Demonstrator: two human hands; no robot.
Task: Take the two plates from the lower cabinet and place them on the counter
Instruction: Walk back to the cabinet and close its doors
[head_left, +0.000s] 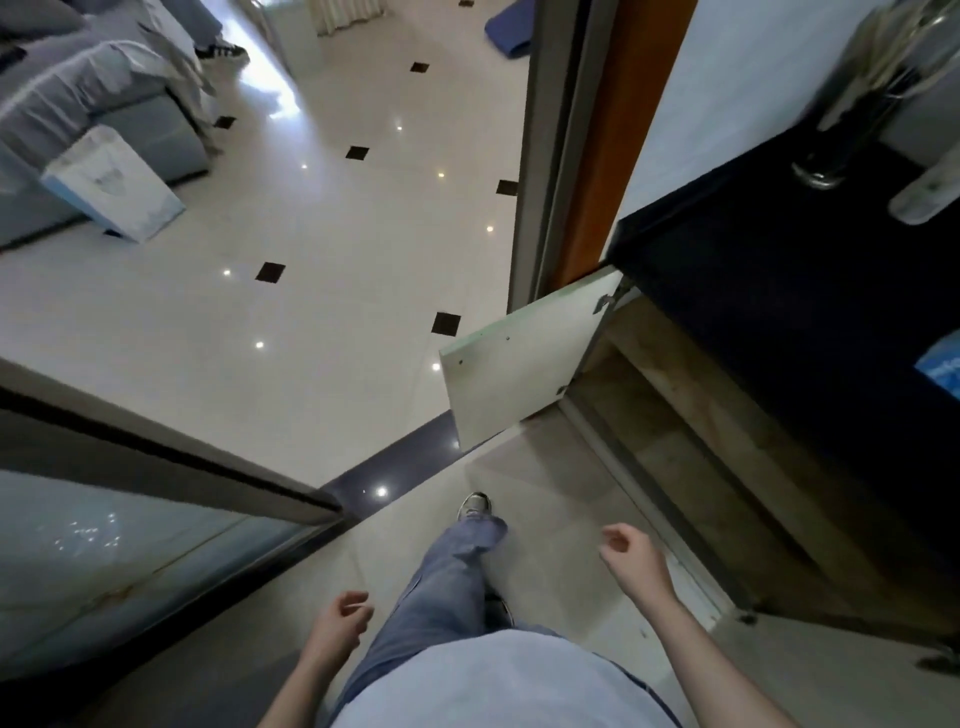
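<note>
2 hands, both low in front of the body, nothing in either. L hand sits by the L thigh, fingers loosely curled. R hand is out toward the lower cabinet, wrist bent, fingers loosely curled, touching nothing. 1 cabinet door stands wide open over the floor. 1 black counter tops the cabinet, w/ 1 metal utensil holder at its far end & 1 blue item at the frame's R edge. Plates: can't tell where; cabinet inside is dim, none made out.
</note>
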